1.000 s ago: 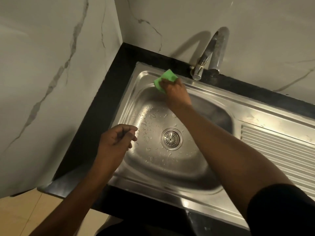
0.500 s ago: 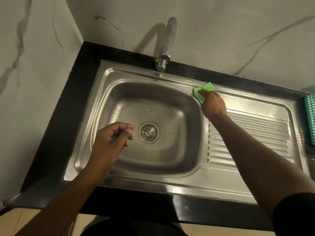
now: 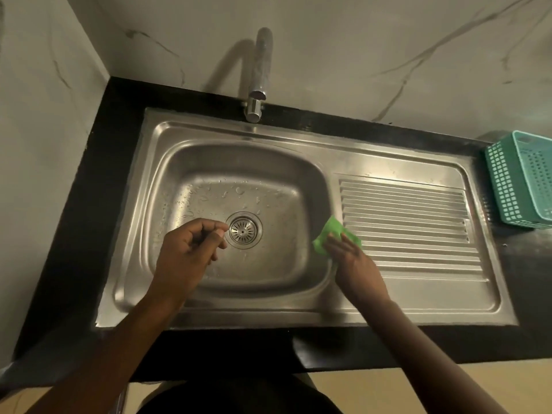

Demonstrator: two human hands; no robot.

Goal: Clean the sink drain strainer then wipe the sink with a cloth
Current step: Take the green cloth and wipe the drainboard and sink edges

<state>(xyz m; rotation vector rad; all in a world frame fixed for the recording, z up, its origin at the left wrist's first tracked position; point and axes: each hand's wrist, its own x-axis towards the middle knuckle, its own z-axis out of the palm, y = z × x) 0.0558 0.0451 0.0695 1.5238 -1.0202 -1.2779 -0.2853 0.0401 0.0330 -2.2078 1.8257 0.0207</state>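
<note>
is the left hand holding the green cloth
No, the green cloth lies under the right hand at the basin's right rim, while the left hand hovers loosely curled and empty beside the drain strainer.

Teal plastic basket (image 3: 521, 179) on black countertop (image 3: 98, 174), chrome faucet (image 3: 258, 76), marble wall (image 3: 358, 40)

One sink (image 3: 191, 162), one strainer (image 3: 243, 230), one cloth (image 3: 330, 233), one faucet (image 3: 259, 76), one basket (image 3: 521, 177).
</note>
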